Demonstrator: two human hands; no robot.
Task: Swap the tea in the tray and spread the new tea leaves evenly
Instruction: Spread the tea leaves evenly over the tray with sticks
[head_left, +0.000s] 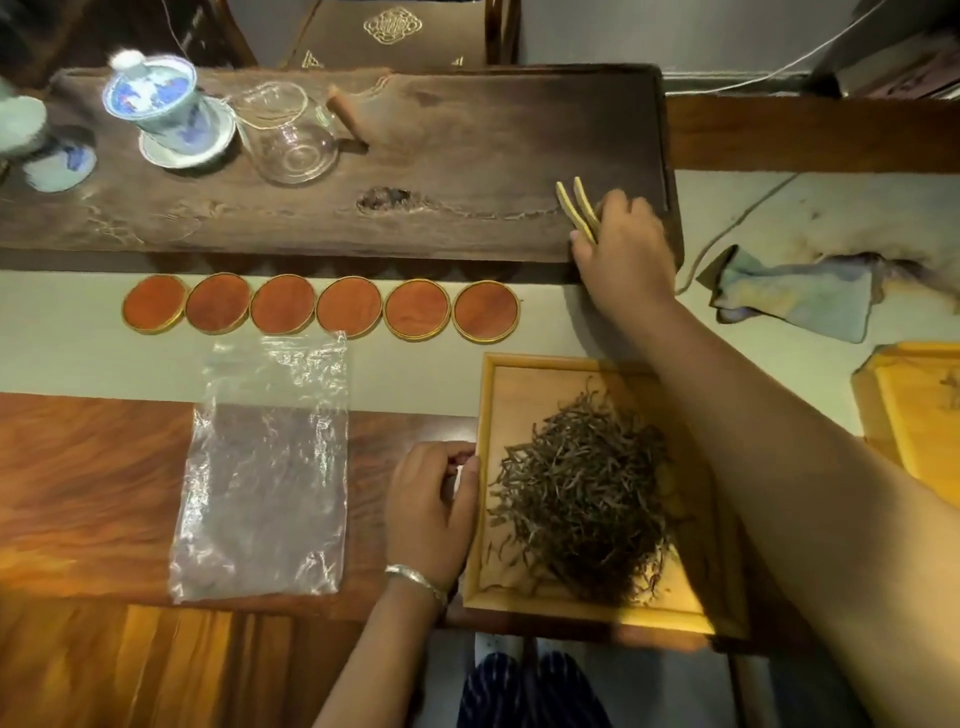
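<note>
A light wooden tray lies at the table's near edge, holding a loose heap of dark tea leaves piled toward its middle and right. My left hand rests curled against the tray's left rim, a silver bracelet on the wrist. My right hand reaches over the tray to the right end of the dark tea board and grips a pair of pale bamboo tongs, tips pointing up and away. An empty clear plastic bag lies flat left of the tray.
Several round orange coasters line up below the tea board. On the board stand a blue-and-white lidded cup, a glass pitcher and a wooden-handled tool. A crumpled cloth and a second yellow tray lie at right.
</note>
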